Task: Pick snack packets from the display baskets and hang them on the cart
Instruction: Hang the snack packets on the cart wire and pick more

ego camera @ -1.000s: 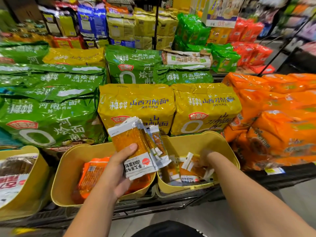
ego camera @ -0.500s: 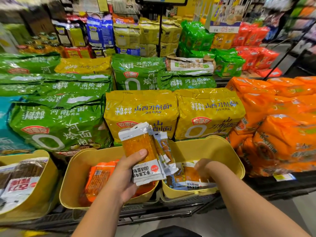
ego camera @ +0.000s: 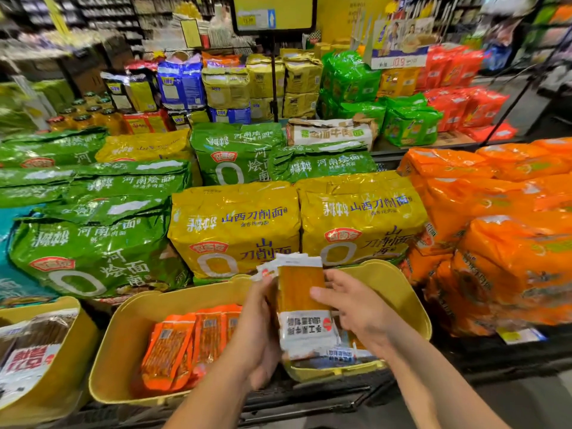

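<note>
Right hand [ego camera: 356,308] has risen from the basket [ego camera: 399,289] to the packets [ego camera: 301,292], thumb on the front one, apparently gripping it; left hand [ego camera: 257,332] clasps them above the basket.

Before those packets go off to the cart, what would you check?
1. Left hand grips the stack of packets: ok.
2. Right hand steadies the stack, thumb on its front: ok.
3. Stack squared up: not ok, the white tops fan out to the left.
4. Hanging holes in the tops intact: cannot tell.
5. Cart within reach: cannot tell, it is out of view.
6. More packets in the right basket: ok, some lie at the bottom.
</note>
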Motion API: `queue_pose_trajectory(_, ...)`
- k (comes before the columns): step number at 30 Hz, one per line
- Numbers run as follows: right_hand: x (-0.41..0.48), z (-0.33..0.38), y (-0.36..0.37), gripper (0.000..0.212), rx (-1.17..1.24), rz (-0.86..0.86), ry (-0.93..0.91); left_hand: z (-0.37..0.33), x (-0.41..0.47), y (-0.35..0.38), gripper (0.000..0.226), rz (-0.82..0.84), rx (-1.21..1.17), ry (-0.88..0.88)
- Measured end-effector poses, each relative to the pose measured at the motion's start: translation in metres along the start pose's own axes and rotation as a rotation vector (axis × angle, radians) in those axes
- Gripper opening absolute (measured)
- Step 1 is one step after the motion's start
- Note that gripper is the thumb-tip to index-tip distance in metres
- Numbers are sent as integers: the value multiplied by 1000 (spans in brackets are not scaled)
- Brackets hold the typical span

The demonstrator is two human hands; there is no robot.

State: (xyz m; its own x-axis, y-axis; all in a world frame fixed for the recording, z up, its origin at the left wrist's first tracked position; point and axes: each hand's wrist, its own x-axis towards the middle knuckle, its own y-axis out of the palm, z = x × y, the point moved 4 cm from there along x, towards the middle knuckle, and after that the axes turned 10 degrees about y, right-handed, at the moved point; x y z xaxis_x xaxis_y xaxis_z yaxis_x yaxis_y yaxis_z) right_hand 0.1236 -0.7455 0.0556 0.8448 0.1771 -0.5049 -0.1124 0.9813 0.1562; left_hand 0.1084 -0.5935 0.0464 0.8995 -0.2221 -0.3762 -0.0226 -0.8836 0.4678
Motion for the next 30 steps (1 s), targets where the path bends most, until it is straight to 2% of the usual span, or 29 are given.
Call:
queue_pose_trajectory(3, -2, 1, -15, 20, 108, 20, 31, 10, 8, 1, 73, -37, 11, -31)
queue_pose_trajectory(5, -3, 1, -23, 15, 144, 41, 29, 16, 13, -2, 74, -77, 70, 9)
queue_pose_trajectory(7, -7, 3, -26, 29, 180, 96, 39, 18, 17, -2, 72, -111, 139, 54)
queue_pose_trajectory(9, -4, 2, -28, 45, 221, 123, 61, 18, 21, 0, 85, -120, 176, 92)
queue_pose_trajectory(13, 6, -3, -41, 42, 207, 88, 129, 17, 22, -4, 115, -200, 164, 175)
queue_pose_trajectory(15, 9, -4, -48, 41, 184, 50, 152, 18, 19, -6, 111, -216, 178, 189)
queue_pose_trajectory(18, 12, -4, -51, 35, 147, 53, 136, 18, 16, -15, 83, -258, 183, 222)
queue_pose_trajectory(24, 16, -3, -37, 41, -14, 162, 89, 16, 8, -30, 69, -327, 153, 313)
queue_pose_trajectory(27, 24, 0, -62, 41, -151, 37, 132, 12, 3, -44, 69, -417, 141, 361)
queue_pose_trajectory(30, 36, -4, -84, 34, -486, -138, 167, 1, -3, -60, 75, -467, 133, 417)
